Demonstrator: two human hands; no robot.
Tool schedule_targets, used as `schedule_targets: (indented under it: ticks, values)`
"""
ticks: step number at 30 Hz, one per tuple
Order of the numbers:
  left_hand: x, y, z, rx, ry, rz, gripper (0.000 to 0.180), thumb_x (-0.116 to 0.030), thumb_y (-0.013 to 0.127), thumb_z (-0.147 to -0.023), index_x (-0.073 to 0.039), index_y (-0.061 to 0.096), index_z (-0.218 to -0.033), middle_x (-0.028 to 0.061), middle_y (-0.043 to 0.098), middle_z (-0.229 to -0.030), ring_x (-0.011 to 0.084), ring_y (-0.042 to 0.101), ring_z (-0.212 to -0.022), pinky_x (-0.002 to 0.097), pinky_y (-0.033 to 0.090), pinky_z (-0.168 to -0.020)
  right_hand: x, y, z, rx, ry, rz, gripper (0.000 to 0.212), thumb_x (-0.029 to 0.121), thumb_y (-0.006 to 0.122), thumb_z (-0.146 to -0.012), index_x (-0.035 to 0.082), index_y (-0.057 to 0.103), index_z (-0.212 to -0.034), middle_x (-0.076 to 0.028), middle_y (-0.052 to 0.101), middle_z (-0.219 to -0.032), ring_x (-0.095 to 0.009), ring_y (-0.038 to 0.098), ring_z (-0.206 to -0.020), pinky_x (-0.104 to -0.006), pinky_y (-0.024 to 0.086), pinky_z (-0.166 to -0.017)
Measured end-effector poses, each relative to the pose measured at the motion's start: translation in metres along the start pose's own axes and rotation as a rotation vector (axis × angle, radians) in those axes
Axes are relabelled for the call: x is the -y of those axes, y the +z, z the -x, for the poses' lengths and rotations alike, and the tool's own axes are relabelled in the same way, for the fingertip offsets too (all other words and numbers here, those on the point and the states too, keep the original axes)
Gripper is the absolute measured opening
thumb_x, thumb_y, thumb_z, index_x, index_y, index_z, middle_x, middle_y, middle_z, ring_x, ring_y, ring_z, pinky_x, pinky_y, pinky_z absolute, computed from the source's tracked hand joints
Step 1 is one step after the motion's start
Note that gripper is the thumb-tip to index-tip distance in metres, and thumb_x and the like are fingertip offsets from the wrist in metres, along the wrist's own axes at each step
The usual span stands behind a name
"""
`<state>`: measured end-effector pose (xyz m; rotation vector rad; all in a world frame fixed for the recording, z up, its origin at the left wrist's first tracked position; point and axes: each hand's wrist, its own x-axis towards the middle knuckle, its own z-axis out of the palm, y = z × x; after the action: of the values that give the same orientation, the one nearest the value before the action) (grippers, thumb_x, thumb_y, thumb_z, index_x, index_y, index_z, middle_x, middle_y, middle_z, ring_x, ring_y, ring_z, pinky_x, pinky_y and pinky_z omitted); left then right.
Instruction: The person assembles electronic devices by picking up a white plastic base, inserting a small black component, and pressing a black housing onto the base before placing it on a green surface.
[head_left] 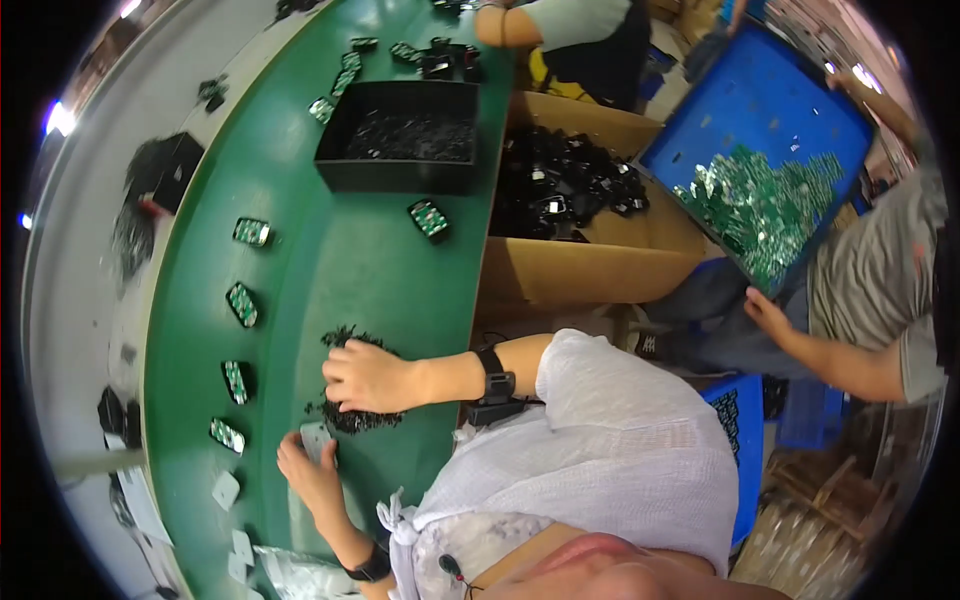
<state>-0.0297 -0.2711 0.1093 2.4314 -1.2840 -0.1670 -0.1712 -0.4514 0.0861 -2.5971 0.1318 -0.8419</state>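
My left hand (308, 475) is closed round a small pale grey plastic cover (316, 438), thumb on one side and fingers on the other, just above the green table. My right hand (365, 378) lies over a pile of small black parts (362, 418), its fingers curled down into them; the fingertips are hidden. Along the table's left side stands a row of small black casings with green circuit boards, among them one casing (234, 382) beside my hands. Another such casing (429, 220) sits farther up, near a black bin (400, 172) holding many small black pieces.
Loose pale covers (226, 490) and a clear plastic bag (300, 572) lie at the table's near end. A cardboard box (590, 268) of black casings adjoins the right edge. Beyond it a person tilts a blue tray (770, 110) of green circuit boards. Another person's arm (510, 25) rests at the far end.
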Motion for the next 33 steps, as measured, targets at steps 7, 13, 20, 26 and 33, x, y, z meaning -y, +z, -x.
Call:
schedule_targets:
  ticks: [7,13,20,26,33]
  values:
    - [0.005,-0.010,0.011,0.058,-0.294,0.125,0.039,-0.008,0.069,-0.081,-0.003,0.050,-0.115,0.0159,0.054,-0.105,0.0330,0.054,-0.090,0.0405,0.046,-0.076,0.010,0.005,-0.017,-0.138,0.048,-0.361,0.009,0.010,0.060,-0.079,0.007,0.055,-0.086,-0.009,0.051,-0.074,-0.029,0.055,-0.063,-0.0412,0.042,-0.055]
    - [0.034,-0.014,0.030,-0.303,-0.110,0.158,0.032,-0.011,0.054,-0.094,-0.008,0.052,-0.125,0.0123,0.059,-0.113,0.0225,0.057,-0.083,0.0320,0.048,-0.071,0.032,0.019,-0.033,0.059,0.217,-0.872,0.012,0.012,0.057,-0.086,0.001,0.054,-0.085,-0.010,0.061,-0.066,-0.024,0.062,-0.060,-0.0365,0.045,-0.052]
    - [0.023,-0.006,0.049,-0.344,-0.378,0.499,0.031,-0.019,0.048,-0.099,-0.010,0.051,-0.129,0.0053,0.055,-0.098,0.0084,0.045,-0.057,0.0202,0.038,-0.047,0.058,0.040,-0.033,0.015,0.375,-1.378,0.009,0.003,0.052,-0.086,-0.003,0.059,-0.090,-0.010,0.065,-0.073,-0.017,0.068,-0.067,-0.0280,0.053,-0.059]
    - [0.003,0.000,0.053,-0.529,-0.212,0.579,0.034,-0.013,0.055,-0.096,-0.007,0.050,-0.129,0.0011,0.055,-0.078,0.0045,0.045,-0.055,0.0172,0.031,-0.045,0.063,0.050,-0.037,-0.031,0.290,-1.109,0.016,0.003,0.066,-0.078,-0.001,0.061,-0.093,-0.008,0.065,-0.067,-0.016,0.066,-0.060,-0.0306,0.051,-0.053]
    - [-0.022,-0.007,0.069,-0.512,-0.230,0.618,0.023,-0.011,0.057,-0.095,-0.002,0.058,-0.117,0.0029,0.059,-0.078,0.0047,0.045,-0.056,0.0175,0.032,-0.047,0.083,0.062,-0.036,0.052,0.217,-1.160,0.022,0.005,0.068,-0.078,0.002,0.053,-0.094,-0.010,0.064,-0.067,-0.023,0.063,-0.061,-0.0360,0.046,-0.053]
